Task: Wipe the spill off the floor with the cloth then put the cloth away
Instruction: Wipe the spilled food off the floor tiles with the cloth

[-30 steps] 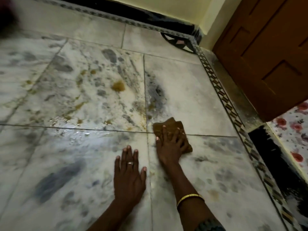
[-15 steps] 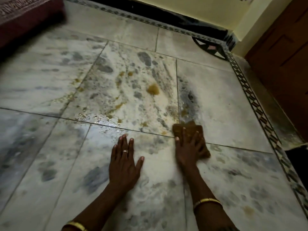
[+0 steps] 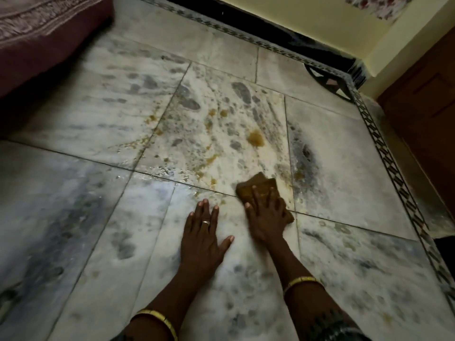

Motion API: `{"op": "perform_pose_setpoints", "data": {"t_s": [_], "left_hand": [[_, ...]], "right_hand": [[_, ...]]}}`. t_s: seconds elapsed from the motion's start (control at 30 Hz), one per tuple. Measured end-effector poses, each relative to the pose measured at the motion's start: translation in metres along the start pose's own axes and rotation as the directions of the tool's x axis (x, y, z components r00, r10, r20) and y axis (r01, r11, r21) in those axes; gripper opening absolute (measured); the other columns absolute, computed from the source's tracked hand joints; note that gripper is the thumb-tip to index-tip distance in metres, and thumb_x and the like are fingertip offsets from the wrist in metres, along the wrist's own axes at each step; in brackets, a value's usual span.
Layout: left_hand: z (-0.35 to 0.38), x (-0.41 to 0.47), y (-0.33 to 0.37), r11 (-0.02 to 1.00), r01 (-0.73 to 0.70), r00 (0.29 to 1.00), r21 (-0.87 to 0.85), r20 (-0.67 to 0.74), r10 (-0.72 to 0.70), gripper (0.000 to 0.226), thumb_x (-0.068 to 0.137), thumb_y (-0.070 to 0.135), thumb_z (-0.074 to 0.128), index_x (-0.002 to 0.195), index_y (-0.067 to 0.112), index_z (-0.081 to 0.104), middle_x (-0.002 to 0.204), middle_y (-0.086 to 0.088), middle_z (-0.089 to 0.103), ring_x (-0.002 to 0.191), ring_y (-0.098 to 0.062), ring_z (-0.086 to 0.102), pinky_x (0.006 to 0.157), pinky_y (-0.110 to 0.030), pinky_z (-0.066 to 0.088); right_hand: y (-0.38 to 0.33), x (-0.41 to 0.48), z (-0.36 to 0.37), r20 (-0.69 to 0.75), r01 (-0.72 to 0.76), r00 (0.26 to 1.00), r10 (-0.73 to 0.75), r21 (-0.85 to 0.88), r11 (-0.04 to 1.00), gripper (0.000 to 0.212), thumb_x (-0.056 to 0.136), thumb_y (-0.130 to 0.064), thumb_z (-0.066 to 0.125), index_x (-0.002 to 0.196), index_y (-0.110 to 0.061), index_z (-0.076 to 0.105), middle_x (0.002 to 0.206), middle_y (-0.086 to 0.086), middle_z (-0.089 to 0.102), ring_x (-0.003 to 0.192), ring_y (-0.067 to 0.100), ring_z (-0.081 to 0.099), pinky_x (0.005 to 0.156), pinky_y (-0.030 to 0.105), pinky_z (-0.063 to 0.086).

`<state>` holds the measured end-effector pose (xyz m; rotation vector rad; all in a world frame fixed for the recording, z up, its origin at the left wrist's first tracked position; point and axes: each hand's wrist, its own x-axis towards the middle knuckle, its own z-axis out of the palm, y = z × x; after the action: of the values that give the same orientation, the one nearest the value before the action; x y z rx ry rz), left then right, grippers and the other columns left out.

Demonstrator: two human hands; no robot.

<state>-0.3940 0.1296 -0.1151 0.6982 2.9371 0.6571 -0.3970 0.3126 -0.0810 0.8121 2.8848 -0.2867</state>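
While the right hand (image 3: 267, 219) presses flat on the brown cloth (image 3: 258, 187), fingers spread (no pinch), the left hand (image 3: 202, 238) lies open on the floor (image 3: 357, 254). To wipe well, I would push forward with even pressure toward the yellow spill (image 3: 256, 139).

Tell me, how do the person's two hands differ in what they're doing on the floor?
The left hand lies bare on the marble with fingers spread, while the right hand presses down on the brown cloth. The left hand wears a ring; no ring shows on the right hand. The right hand reaches farther forward, towards the yellow-brown spill, than the left hand. Both are palm down, and each wrist carries a gold bangle.
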Motion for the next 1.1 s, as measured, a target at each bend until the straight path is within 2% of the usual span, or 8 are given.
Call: {"op": "perform_pose_setpoints", "data": {"t_s": [0.1, 0.33, 0.43, 0.6, 0.77, 0.83, 0.97, 1.1], "left_hand": [[-0.007, 0.0, -0.015, 0.999, 0.014, 1.0, -0.032, 0.007, -0.014, 0.083, 0.088, 0.067, 0.025, 0.145, 0.009, 0.038, 0.154, -0.018, 0.029, 0.143, -0.025, 0.019, 0.113, -0.042, 0.014], [-0.015, -0.012, -0.039, 0.987, -0.136, 0.988, -0.086, 0.061, 0.142, 0.108, 0.071, 0.09, 0.026, 0.152, 0.017, 0.018, 0.157, -0.021, 0.016, 0.146, -0.035, 0.015, 0.114, -0.048, 0.011], [-0.019, -0.019, -0.043, 0.989, -0.104, 0.994, -0.107, 0.03, 0.107, 0.108, 0.073, 0.088, 0.027, 0.153, 0.017, 0.009, 0.159, -0.017, 0.006, 0.148, -0.032, 0.005, 0.117, -0.043, 0.002], [-0.034, -0.041, -0.081, 0.998, 0.047, 0.996, -0.051, -0.067, -0.051, 0.092, 0.087, 0.074, 0.023, 0.149, 0.007, 0.026, 0.156, -0.021, 0.02, 0.146, -0.031, 0.015, 0.117, -0.042, 0.009], [-0.038, -0.056, -0.09, 0.985, 0.169, 0.967, -0.015, -0.191, -0.169, 0.068, 0.091, 0.044, 0.035, 0.147, 0.005, 0.032, 0.156, -0.019, 0.022, 0.146, -0.029, 0.017, 0.117, -0.045, 0.016], [-0.037, -0.055, -0.087, 0.979, 0.203, 0.96, 0.017, -0.202, -0.195, 0.067, 0.087, 0.037, 0.038, 0.145, 0.003, 0.035, 0.155, -0.021, 0.024, 0.145, -0.03, 0.019, 0.115, -0.047, 0.018], [-0.035, -0.054, -0.087, 0.975, 0.218, 0.954, 0.052, -0.222, -0.202, 0.068, 0.085, 0.035, 0.039, 0.144, 0.002, 0.037, 0.154, -0.022, 0.028, 0.145, -0.03, 0.019, 0.115, -0.046, 0.018], [-0.038, -0.056, -0.086, 0.97, 0.239, 0.944, 0.05, -0.244, -0.22, 0.067, 0.085, 0.032, 0.04, 0.145, 0.002, 0.033, 0.153, -0.023, 0.029, 0.144, -0.031, 0.02, 0.116, -0.044, 0.015]], "right_hand": [[-0.055, 0.018, -0.003, 0.061, -0.031, 0.998, 0.032, -0.009, 0.999, 0.06, 0.096, -0.058, 0.022, 0.149, -0.043, -0.002, 0.161, 0.012, -0.006, 0.144, 0.044, -0.002, 0.111, 0.061, -0.002], [-0.03, -0.061, 0.015, 0.09, 0.355, 0.935, -0.344, -0.204, 0.912, 0.062, 0.09, -0.066, 0.001, 0.148, -0.043, 0.002, 0.16, 0.002, 0.002, 0.146, 0.032, 0.014, 0.114, 0.049, 0.012], [0.016, -0.089, 0.007, 0.08, 0.135, 0.989, -0.123, -0.166, 0.977, 0.069, 0.082, -0.075, -0.003, 0.146, -0.049, -0.003, 0.162, -0.002, -0.002, 0.146, 0.029, 0.005, 0.113, 0.054, 0.012], [-0.017, -0.097, 0.017, 0.036, -0.2, 0.979, 0.202, -0.046, 0.979, 0.06, 0.096, -0.057, 0.018, 0.148, -0.041, -0.006, 0.161, 0.009, -0.005, 0.145, 0.037, 0.002, 0.112, 0.062, 0.008], [-0.093, -0.119, 0.043, 0.102, -0.001, 0.995, 0.003, -0.021, 1.0, 0.067, 0.095, -0.057, 0.006, 0.137, -0.026, 0.046, 0.138, 0.026, 0.049, 0.113, 0.055, 0.051, 0.086, 0.071, 0.035], [-0.118, -0.105, 0.041, 0.102, 0.07, 0.992, -0.072, 0.028, 0.997, 0.065, 0.093, -0.059, 0.009, 0.141, -0.027, 0.041, 0.144, 0.026, 0.042, 0.121, 0.056, 0.045, 0.089, 0.073, 0.032], [-0.162, -0.051, 0.034, 0.056, 0.169, 0.983, -0.175, 0.088, 0.982, 0.062, 0.092, -0.059, 0.011, 0.15, -0.039, 0.005, 0.16, 0.017, -0.005, 0.143, 0.047, 0.0, 0.108, 0.067, 0.003], [-0.202, -0.041, 0.037, 0.093, 0.363, 0.925, -0.368, 0.065, 0.93, 0.064, 0.089, -0.059, 0.008, 0.15, -0.04, 0.004, 0.16, 0.015, -0.005, 0.144, 0.045, -0.001, 0.109, 0.065, 0.002]]}}
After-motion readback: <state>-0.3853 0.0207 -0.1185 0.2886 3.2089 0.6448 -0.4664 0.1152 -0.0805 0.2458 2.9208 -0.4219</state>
